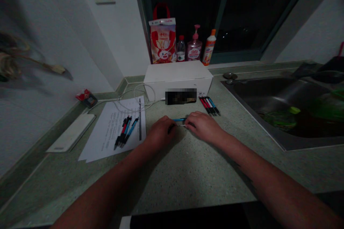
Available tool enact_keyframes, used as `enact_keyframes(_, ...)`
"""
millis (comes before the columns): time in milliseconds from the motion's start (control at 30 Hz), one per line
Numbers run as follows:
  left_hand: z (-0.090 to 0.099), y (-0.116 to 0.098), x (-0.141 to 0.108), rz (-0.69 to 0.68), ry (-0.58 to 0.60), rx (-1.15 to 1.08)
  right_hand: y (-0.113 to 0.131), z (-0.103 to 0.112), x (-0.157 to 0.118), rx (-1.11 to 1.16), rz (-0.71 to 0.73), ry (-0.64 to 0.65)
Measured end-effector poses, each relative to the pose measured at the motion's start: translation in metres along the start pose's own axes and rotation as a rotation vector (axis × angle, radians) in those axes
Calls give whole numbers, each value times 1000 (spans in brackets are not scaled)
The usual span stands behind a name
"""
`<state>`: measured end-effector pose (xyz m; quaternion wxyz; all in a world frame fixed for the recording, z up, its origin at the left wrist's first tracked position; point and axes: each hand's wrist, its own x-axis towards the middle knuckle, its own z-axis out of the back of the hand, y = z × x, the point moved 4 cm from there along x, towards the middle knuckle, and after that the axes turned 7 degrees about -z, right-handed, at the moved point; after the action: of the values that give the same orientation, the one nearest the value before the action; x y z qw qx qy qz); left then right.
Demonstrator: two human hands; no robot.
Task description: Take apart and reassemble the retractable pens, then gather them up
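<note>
A home kitchen was indicated: a stainless-steel sink [268, 94] was set into a speckled green surface [188, 171], and a pump bottle [194, 48] and other household bottles were lined up before a dark window [242, 14].

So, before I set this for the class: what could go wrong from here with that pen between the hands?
Possibly two things. The blue pen is held low between the left hand and right hand, so a slip could let it roll across the speckled countertop towards the steel sink on the right. Also, the white cable loops over the sheet of paper; catching it might drag the pens lying there.
</note>
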<state>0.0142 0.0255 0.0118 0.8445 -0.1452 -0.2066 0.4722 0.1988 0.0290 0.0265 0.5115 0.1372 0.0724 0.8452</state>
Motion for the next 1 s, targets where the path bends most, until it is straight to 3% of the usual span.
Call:
enact_keyframes(267, 3, 3, -1, 43, -6, 15, -12, 7, -1, -67, -67, 45)
enact_keyframes(533, -2, 2, -1, 31, 64, 87, -8, -1, -1, 5, -35, 83)
enact_keyframes(1000, 10, 7, -2, 151, -59, 23, -2, -3, -3, 25, -3, 101)
